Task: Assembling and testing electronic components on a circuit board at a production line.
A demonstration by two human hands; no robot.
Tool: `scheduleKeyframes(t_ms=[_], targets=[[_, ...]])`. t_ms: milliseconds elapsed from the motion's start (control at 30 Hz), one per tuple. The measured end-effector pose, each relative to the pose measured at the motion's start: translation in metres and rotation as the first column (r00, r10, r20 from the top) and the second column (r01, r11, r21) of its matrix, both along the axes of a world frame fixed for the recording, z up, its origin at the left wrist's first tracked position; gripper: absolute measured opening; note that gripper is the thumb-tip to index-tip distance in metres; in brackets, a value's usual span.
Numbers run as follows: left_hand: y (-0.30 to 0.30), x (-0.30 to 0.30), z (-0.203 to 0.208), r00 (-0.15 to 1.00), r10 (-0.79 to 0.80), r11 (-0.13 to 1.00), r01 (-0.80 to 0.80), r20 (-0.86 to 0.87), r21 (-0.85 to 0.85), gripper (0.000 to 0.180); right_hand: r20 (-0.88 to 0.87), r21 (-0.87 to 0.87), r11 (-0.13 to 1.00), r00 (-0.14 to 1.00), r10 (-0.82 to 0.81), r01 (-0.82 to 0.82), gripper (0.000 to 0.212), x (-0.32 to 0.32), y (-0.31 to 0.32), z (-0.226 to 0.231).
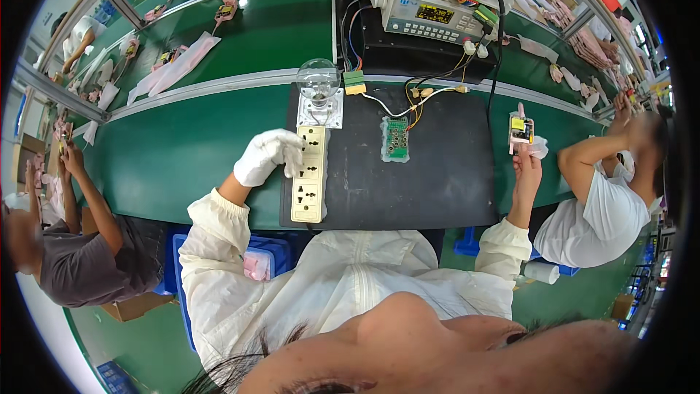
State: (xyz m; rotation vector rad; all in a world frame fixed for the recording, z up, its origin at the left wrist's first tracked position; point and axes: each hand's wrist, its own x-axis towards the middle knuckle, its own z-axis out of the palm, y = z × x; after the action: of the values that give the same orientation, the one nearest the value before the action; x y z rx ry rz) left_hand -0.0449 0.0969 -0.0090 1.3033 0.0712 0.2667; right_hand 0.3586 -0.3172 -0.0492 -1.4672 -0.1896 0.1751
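My left hand (268, 157), in a white glove, hovers at the left edge of a cream power strip (308, 204). Its fingers are loosely bent and apart over the sockets, with nothing seen in them; whether they touch the strip I cannot tell. Off to the right, my bare right hand (526, 169) grips a small circuit board (520, 130) with a yellow component and a pinkish casing, held up above the green bench. A whitish wrap (538, 147) hangs beside those fingers. Behind the strip, a clear glass bulb (319, 80) stands on a metal plate (332, 117).
A green test board (396, 138) with wires lies on the black mat (437, 190). Bench instruments (430, 11) with hanging cables stand at the back. A conveyor (262, 36) carries wrapped boards beyond the rail. Co-workers sit at left (91, 255) and right (601, 211).
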Motion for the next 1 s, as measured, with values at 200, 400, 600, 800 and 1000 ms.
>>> scheduleKeyframes(t_ms=[200,400,600,800,1000], targets=[[0.019,0.009,-0.008,0.938,0.345,0.939,-0.344,0.03,-0.026,0.045,0.003,-0.183,0.983,1.0,0.015,-0.014,0.034,0.015,-0.01,-0.012],[0.047,0.008,-0.027,0.84,0.533,0.82,-0.483,0.104,-0.306,0.036,0.191,-0.699,0.698,0.981,-0.024,0.153,0.04,0.015,-0.001,0.014],[0.058,0.018,-0.03,0.544,0.83,0.528,-0.837,0.119,0.145,0.048,0.447,-0.878,0.318,0.848,0.285,0.357,0.038,-0.006,-0.024,0.031],[0.141,0.025,-0.027,0.3,0.874,-0.289,-0.316,0.384,0.904,0.07,0.46,-0.784,0.601,0.798,0.389,0.158,0.029,-0.078,0.005,0.07],[0.194,0.047,-0.013,0.096,0.928,-0.347,-0.136,0.361,0.928,0.078,0.433,-0.719,0.685,0.695,0.574,-0.117,0.02,-0.128,0.039,0.069]])
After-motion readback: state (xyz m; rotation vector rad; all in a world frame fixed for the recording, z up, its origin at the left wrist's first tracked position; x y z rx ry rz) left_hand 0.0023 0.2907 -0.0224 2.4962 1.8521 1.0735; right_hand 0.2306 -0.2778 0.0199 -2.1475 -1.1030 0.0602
